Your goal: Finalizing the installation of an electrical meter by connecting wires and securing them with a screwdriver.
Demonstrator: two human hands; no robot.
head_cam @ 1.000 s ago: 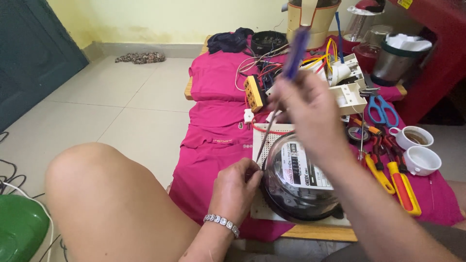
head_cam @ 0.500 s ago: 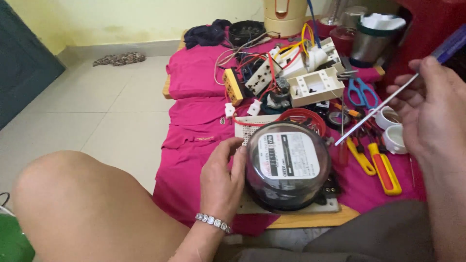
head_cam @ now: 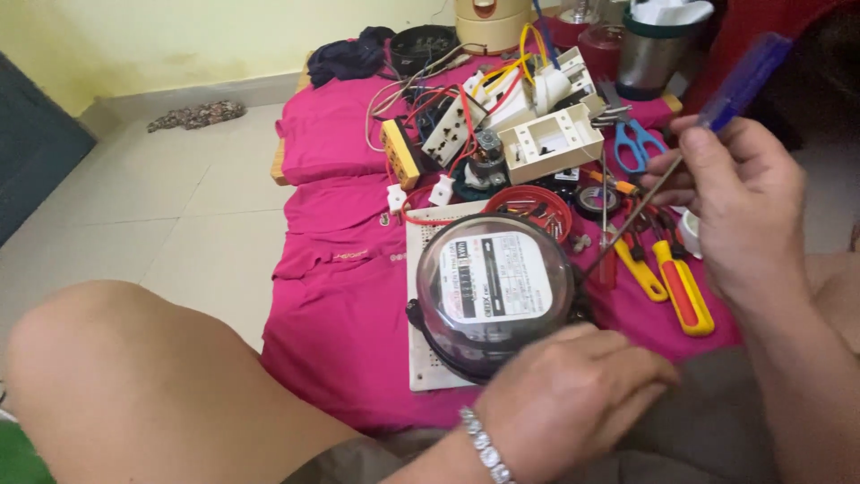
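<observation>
**Mia:** What is the right hand (head_cam: 748, 211) holding?

**Ben:** A long thin screwdriver with a see-through blue handle (head_cam: 667, 170). The fingers are closed tight around the handle. The metal tip points down and left, toward the round electric meter with a clear glass dome (head_cam: 493, 294).

**Mia:** Does the tip touch the meter?

**Ben:** It ends right beside the meter's right edge. I cannot tell if it touches.

**Mia:** Where is the meter?

**Ben:** It sits on a white flat board with little holes (head_cam: 423, 296), on the bright pink cloth (head_cam: 336, 269).

**Mia:** And the left hand (head_cam: 573, 394)?

**Ben:** It rests at the meter's near edge, fingers curled. It wears a shiny silver bracelet (head_cam: 484, 448). I cannot tell if it really grips the meter.

**Mia:** What else is there?

**Ben:** Yellow and red handled tools (head_cam: 676, 287) lie just right of the meter. Blue handled scissors (head_cam: 638, 143) lie farther back, near a cream plastic box (head_cam: 551, 143) and tangled wires.
</observation>
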